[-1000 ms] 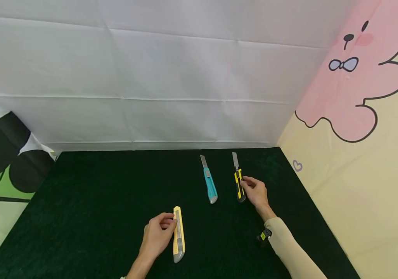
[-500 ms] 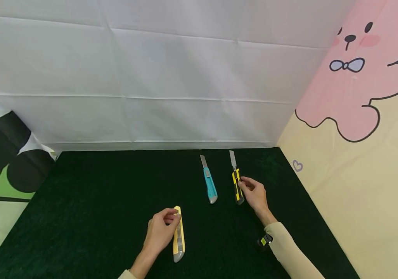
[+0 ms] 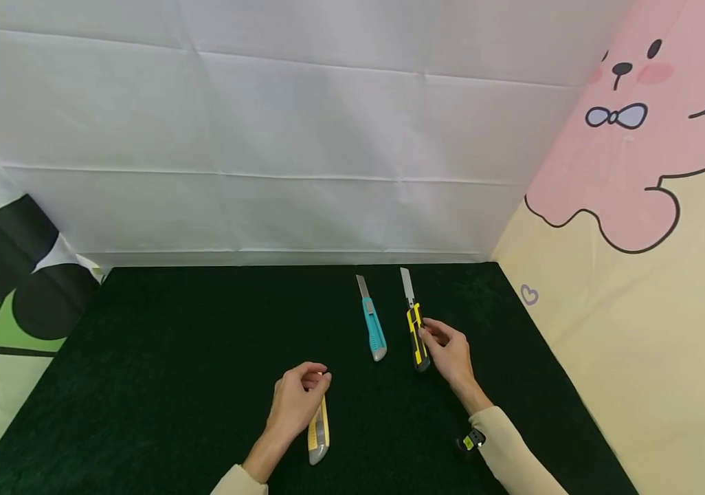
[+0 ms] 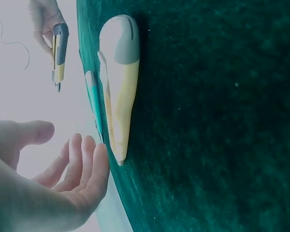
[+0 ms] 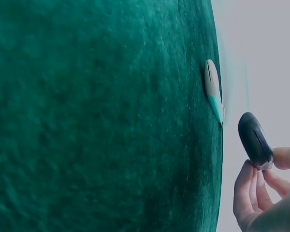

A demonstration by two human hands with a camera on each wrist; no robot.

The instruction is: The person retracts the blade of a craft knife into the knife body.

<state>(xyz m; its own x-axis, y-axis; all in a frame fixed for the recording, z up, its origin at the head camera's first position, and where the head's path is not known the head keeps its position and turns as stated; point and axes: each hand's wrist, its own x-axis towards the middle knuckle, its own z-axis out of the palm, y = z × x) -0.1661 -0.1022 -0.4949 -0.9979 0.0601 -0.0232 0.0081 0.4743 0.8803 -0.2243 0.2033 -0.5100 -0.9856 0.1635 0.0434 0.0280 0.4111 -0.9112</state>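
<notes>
In the head view my right hand [image 3: 451, 350] pinches a black-and-yellow utility knife [image 3: 414, 330] by its handle, blade out and pointing away from me. The right wrist view shows the knife's dark rounded end [image 5: 255, 140] held off the cloth between thumb and fingers. My left hand [image 3: 297, 402] hovers over a pale yellow utility knife [image 3: 318, 436] and hides its far end. Seen from the left wrist, those fingers [image 4: 89, 166] curve loosely with nothing between them, apart from the yellow knife. A teal utility knife [image 3: 374, 330], blade out, lies between the two hands' places, farther back.
Dark green cloth [image 3: 204, 357] covers the table. A white sheet [image 3: 303, 137] hangs behind its back edge. At the right stands a cream wall panel with a pink cartoon bear [image 3: 624, 165]. A small dark device [image 3: 471, 440] sits at my right wrist.
My left hand has shifted right and slightly forward, from beside the yellow knife to over its far end. The right hand has carried the black-and-yellow knife slightly left and nearer to me.
</notes>
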